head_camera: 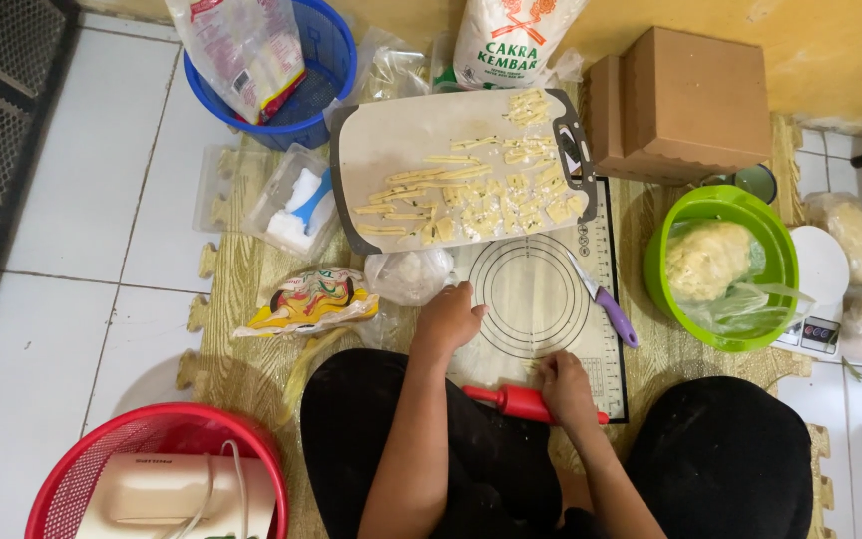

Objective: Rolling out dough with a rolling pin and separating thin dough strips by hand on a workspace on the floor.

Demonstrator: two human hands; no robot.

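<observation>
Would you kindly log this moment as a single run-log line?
left hand: flat on pastry mat | right hand: on red rolling pin | knife: lying on mat | cutting board: dough strips

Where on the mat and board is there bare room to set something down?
Free: the baking mat rings between left hand and knife; the board's upper left, above the dough strips. Crowded: the board's right half; the floor mat left of the hand, with bags and a plastic box. Right hand rests at the rolling pin.
</observation>
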